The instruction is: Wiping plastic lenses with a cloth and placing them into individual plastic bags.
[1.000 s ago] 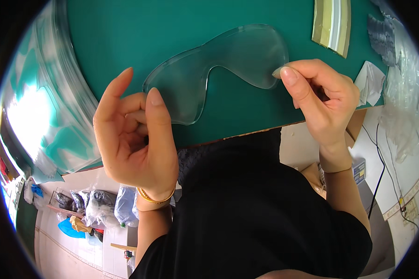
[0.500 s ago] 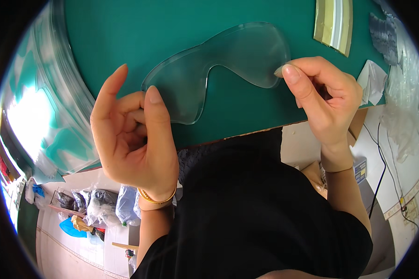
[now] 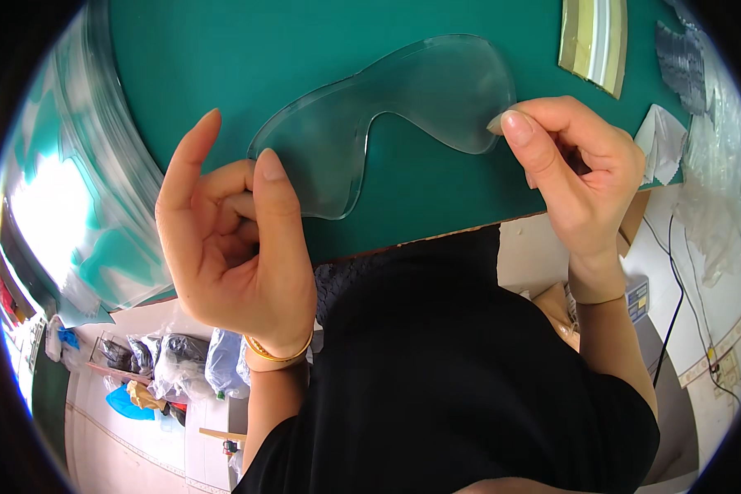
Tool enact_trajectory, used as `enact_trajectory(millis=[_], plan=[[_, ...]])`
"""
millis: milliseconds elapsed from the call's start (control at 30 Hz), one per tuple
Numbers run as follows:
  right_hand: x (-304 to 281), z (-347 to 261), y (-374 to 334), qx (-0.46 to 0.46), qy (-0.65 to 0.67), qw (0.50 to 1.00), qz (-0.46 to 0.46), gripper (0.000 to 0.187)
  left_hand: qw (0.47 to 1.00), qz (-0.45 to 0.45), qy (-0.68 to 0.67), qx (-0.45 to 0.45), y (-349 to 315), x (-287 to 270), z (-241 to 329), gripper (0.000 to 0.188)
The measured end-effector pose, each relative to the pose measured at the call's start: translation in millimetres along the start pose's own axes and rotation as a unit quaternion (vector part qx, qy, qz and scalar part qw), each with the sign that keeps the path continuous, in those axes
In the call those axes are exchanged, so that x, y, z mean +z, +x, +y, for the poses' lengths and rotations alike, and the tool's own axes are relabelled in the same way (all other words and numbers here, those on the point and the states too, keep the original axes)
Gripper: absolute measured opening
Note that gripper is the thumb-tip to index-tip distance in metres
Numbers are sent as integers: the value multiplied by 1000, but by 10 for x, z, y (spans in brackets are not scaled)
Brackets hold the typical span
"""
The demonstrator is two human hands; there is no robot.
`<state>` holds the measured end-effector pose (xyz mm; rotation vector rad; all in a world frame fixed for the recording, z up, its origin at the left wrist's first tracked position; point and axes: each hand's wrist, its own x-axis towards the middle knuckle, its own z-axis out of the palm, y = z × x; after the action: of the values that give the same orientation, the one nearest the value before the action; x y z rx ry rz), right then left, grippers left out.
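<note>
Item: one clear plastic lens, goggle-shaped, with a notch for the nose on the side toward you. It is between your two hands, over the green table, its right end farther from you than its left. Whether its underside touches the table cannot be told.

Left hand: thumb and bent fingers closed on the lens at its left end; forefinger raised, clear of it. A gold bracelet circles your wrist.

Right hand: thumb and forefinger pinched together at the lens's right edge; the other fingers curled under toward your palm.

To your left, on the table: a pile of clear plastic sheets, overlapping, with a bright glare on it.

To your right: a curved yellowish strip with a pale band down its middle, on the table beyond your right hand; a crumpled white cloth just beside that hand, at the table's edge; clear plastic wrapping farther right.

Lower left, below the table: filled plastic bags and a blue bundle.
</note>
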<state>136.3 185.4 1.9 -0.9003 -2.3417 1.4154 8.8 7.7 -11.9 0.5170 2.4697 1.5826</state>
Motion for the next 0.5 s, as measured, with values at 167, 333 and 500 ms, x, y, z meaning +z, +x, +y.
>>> enact_trajectory(millis=[167,333,500], plan=[[6,-17,9,0,-1,1000,-9,11,1000,0,2,-1,3,-17,5,35],[-5,-36,18,10,4,1000,-27,12,1000,-5,8,-16,13,-13,31,37],[-136,-76,31,40,-49,998,-10,14,999,-10,10,-36,6,-4,33,38]])
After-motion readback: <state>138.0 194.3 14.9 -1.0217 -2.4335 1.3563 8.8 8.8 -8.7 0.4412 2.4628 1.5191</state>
